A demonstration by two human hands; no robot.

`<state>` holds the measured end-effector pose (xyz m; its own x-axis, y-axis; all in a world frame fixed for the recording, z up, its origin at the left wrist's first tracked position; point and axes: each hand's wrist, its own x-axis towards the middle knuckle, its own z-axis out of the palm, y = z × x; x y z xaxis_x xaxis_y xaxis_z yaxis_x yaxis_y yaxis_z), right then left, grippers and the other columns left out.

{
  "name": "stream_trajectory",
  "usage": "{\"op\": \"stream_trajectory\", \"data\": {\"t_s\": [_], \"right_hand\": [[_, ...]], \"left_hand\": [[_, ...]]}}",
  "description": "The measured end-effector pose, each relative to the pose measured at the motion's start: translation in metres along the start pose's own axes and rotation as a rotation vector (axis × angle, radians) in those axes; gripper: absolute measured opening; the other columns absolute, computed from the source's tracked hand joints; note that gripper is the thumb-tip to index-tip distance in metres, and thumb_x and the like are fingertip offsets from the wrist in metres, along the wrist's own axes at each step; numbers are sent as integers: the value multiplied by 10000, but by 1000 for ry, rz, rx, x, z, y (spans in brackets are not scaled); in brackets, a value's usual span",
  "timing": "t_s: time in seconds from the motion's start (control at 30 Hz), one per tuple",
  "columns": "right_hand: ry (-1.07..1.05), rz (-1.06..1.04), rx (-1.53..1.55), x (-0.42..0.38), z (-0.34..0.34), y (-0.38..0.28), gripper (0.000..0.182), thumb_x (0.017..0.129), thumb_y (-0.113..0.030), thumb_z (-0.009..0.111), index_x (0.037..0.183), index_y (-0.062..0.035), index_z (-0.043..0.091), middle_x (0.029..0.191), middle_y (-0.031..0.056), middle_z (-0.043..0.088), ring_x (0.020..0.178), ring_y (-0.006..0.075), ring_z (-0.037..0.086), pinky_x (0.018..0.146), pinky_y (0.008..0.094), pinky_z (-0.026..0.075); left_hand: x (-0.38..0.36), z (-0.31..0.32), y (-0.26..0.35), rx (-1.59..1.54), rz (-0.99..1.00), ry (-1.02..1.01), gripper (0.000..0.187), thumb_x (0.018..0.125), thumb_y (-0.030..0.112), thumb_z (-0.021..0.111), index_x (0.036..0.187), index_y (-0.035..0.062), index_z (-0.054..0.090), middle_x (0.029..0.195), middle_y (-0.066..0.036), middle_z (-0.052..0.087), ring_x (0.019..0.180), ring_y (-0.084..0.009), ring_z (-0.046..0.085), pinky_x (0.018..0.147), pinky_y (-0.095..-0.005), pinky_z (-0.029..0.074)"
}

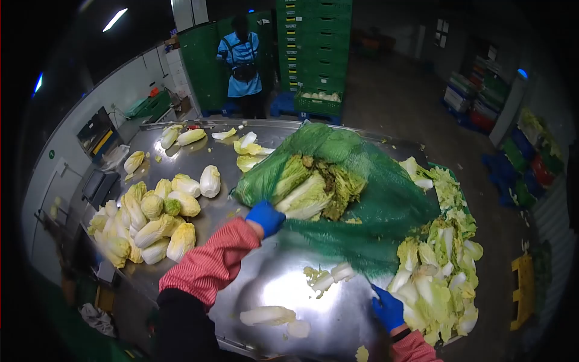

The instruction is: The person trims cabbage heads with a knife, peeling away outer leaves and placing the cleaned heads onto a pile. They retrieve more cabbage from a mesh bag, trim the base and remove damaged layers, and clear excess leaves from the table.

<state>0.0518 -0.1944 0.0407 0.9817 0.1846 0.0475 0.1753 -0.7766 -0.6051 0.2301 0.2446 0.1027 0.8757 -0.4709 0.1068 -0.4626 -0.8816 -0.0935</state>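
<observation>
A green net bag [392, 181] lies across the middle of the metal table, its opening facing me. Inside the opening are Chinese cabbages [310, 196] with pale ribs and some browned outer leaves. My left hand [265, 218], in a blue glove, is closed on the bag's rim, right beside the cabbage base. At the lower right, my right hand [388, 308], also blue-gloved, is closed around what looks like a knife; its thin blade [369, 286] is partly blurred. Cut cabbage pieces [332, 277] and a loose pale leaf [267, 315] lie between my hands.
Trimmed Chinese cabbages [154, 217] are heaped on the table's left side. Stripped leaves [437, 277] fill the right edge. A few cabbages [192, 137] and leaves lie at the far edge. Behind stand a person [241, 63] in blue and stacked green crates [319, 48].
</observation>
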Motion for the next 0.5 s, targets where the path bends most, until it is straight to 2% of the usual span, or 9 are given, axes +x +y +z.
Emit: {"op": "stream_trajectory", "data": {"t_s": [0.03, 0.07, 0.13, 0.2, 0.27, 0.37, 0.47, 0.5], "right_hand": [[20, -106, -3, 13, 6, -12, 409, 861, -236, 622, 1268, -210, 600, 787, 101, 641, 626, 261, 622, 587, 366, 501], [23, -159, -13, 25, 10, -27, 409, 858, -223, 626, 1266, -206, 600, 792, 97, 643, 625, 257, 622, 579, 358, 500], [23, -243, -16, 51, 14, -50, 410, 854, -204, 632, 1263, -200, 601, 807, 92, 649, 623, 251, 622, 568, 347, 501], [25, -308, 7, 78, 21, -69, 411, 852, -190, 636, 1261, -193, 601, 827, 89, 656, 623, 248, 622, 565, 340, 503], [-4, -303, 74, 102, 25, -84, 410, 858, -163, 626, 1267, -176, 599, 853, 103, 651, 643, 231, 627, 599, 321, 507], [-32, -221, 186, 129, 35, -100, 375, 883, -148, 603, 1259, -155, 603, 954, 114, 662, 722, 217, 645, 666, 303, 511], [-90, -91, 302, 152, 39, -111, 326, 916, -140, 572, 1241, -131, 608, 1099, 104, 672, 865, 207, 660, 760, 297, 512], [-81, -107, 310, 160, 43, -111, 323, 917, -138, 571, 1237, -129, 609, 1107, 97, 671, 878, 201, 659, 768, 295, 511]], "left_hand": [[-10, 4, 3, -33, 24, 30, 147, 782, 254, 617, 758, 116, 665, 699, -144, 633, 665, -362, 621, 688, -467, 499], [-18, 14, -2, -121, 65, 136, 128, 771, 250, 643, 747, 125, 655, 720, -143, 633, 721, -349, 627, 722, -464, 488], [-40, 15, -30, -200, 23, 212, 137, 736, 258, 671, 790, 132, 673, 752, -146, 649, 731, -366, 626, 716, -460, 492], [-56, 24, -85, -13, -171, 19, 205, 734, 280, 685, 865, 123, 671, 793, -146, 654, 757, -355, 629, 745, -448, 499], [-65, 44, -128, -27, -252, 84, 241, 770, 279, 665, 958, 129, 670, 843, -163, 659, 780, -354, 641, 731, -433, 514], [-41, 79, -164, -454, -583, -80, 244, 810, 245, 645, 1005, 98, 660, 918, -130, 680, 822, -295, 664, 751, -400, 519], [-41, 121, -217, -1241, -535, -200, 248, 846, 201, 642, 1041, 49, 654, 981, -82, 688, 864, -209, 659, 770, -349, 513], [-37, 79, -203, -1290, -636, -117, 263, 846, 182, 646, 1076, 53, 646, 1011, -73, 683, 892, -200, 651, 797, -338, 511]]}}
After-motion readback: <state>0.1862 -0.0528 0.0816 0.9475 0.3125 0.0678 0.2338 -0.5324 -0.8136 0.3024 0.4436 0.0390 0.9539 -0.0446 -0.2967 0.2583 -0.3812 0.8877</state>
